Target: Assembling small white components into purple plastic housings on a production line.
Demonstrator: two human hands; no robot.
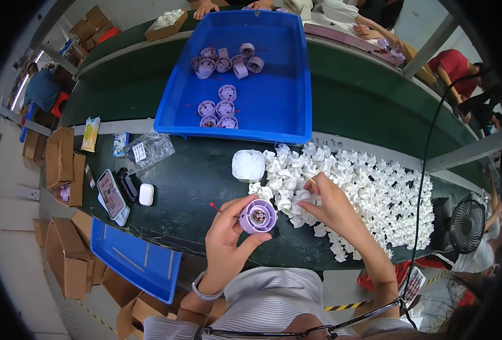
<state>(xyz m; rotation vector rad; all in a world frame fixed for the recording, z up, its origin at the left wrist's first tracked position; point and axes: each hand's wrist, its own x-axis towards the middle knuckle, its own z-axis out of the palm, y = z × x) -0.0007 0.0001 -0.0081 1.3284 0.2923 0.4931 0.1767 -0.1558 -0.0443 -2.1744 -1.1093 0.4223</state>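
Observation:
My left hand (pixel 231 233) is closed around a round light-purple plastic housing (pixel 258 216). Its ribbed open end faces up, with a small metal part and coloured bits at the centre. A thin red wire ends in a red tip beside my left fingers. Over the heap of small white petal-shaped plastic pieces (pixel 364 192), my right hand (pixel 333 207) is closed on a thin yellowish stick (pixel 310 182). My right thumb and a finger also meet at one of the white pieces. A whitish, rounded block or tub (pixel 248 165) stands at the heap's left end.
A large blue tray (pixel 273 85) holds several purple housings (pixel 226 107) beyond the dark green table. To the left lie a phone (pixel 112 195), a white earphone case (pixel 146 194) and a clear plastic bag (pixel 152 150). A black fan (pixel 466 226) stands at right. Other people work across the table.

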